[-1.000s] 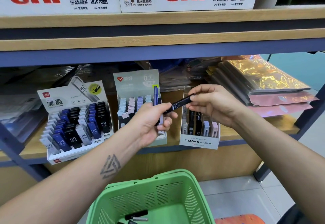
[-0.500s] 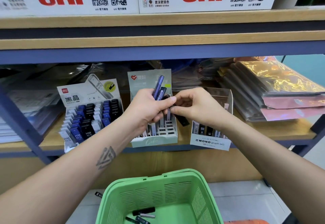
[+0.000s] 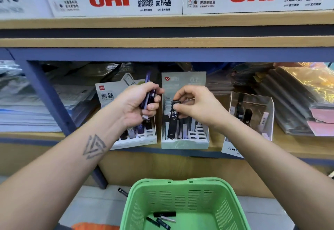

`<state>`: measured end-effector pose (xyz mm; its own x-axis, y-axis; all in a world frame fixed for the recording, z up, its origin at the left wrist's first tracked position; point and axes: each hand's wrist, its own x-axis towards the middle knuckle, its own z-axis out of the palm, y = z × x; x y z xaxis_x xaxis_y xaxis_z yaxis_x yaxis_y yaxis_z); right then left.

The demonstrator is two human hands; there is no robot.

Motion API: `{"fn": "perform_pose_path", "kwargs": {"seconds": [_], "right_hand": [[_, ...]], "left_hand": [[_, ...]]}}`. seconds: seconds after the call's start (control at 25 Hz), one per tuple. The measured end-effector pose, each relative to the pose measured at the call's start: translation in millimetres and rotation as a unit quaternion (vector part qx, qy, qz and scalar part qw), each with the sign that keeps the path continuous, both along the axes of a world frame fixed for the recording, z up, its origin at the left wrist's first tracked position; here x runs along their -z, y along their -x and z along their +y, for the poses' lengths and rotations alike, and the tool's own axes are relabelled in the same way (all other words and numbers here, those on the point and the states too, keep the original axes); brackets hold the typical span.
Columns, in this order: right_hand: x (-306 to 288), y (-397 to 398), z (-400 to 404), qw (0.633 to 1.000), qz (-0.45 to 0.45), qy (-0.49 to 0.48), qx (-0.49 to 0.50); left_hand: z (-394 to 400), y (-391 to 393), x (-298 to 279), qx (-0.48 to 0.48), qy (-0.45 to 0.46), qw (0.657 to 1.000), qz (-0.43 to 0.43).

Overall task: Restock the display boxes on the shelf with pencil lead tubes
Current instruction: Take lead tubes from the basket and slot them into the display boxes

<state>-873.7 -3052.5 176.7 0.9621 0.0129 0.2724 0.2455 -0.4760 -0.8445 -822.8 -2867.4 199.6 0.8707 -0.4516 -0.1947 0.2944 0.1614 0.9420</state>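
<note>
Head view: three display boxes stand on the shelf (image 3: 298,144): white box (image 3: 137,139), green box (image 3: 184,142), clear box (image 3: 253,114), each holding upright tubes. Your basket (image 3: 184,201) holds about four tubes. Your left hand (image 3: 139,106) grips several purple tubes (image 3: 148,96); your right hand (image 3: 197,106) pinches one black tube (image 3: 173,119) over the green box.

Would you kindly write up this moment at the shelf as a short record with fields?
setting: shelf holding three display boxes
left hand: grips a bundle of dark and purple tubes, in front of the white box
right hand: pinches the top of a black HB 0.5 tube, upright over the slots of the pale green box
clear box: on the right, a few tubes inside
green basket: below, several loose tubes on its floor
floor: one dark tube lying left of the basket
</note>
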Motion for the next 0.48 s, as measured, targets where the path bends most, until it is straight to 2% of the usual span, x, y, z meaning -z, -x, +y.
{"fn": "perform_pose_path", "kwargs": {"seconds": [0.08,0.16,0.32,0.48], "right_hand": [[1,-8,15,0.999,-0.006,0.028,-0.014],[5,-18,27,0.995,-0.027,0.097,-0.016],[19,-35,52,0.966,-0.096,0.237,0.032],[27,-47,68,0.956,-0.117,0.262,0.06]], "left_hand": [[19,-5,2,-0.024,-0.03,0.999,-0.005],[35,-8,6,-0.046,-0.074,0.996,-0.018],[66,-13,10,-0.091,-0.131,0.986,-0.041],[82,-14,10,-0.103,-0.134,0.985,-0.037]]}}
